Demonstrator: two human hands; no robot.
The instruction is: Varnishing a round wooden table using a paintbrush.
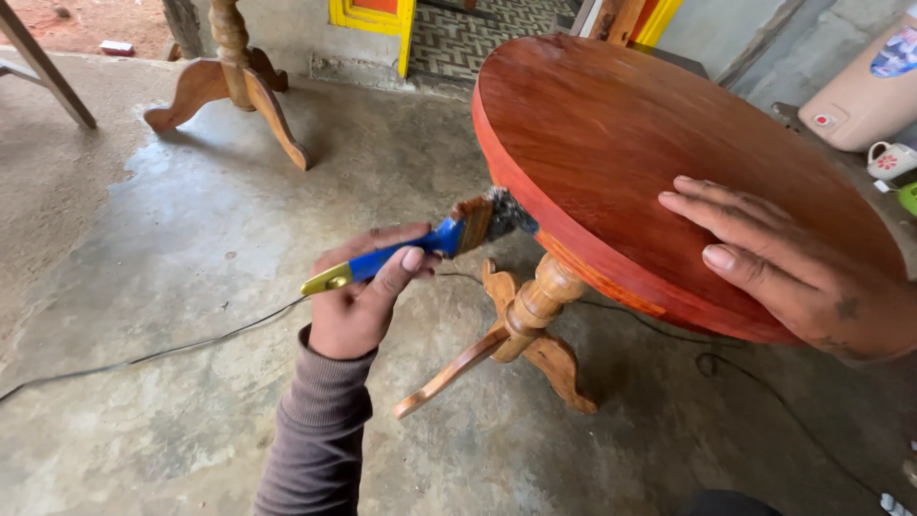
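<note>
While the right hand [793, 268] steadies the tabletop [621, 143], the left hand [358, 296] holds a paintbrush [430, 244].

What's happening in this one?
A person's left hand holds a blue-handled brush, its bristles touching the edge of a round red tabletop. The right hand lies flat on the tabletop. The pedestal below is bare wood, not red. A thin cable runs across the concrete floor.
</note>
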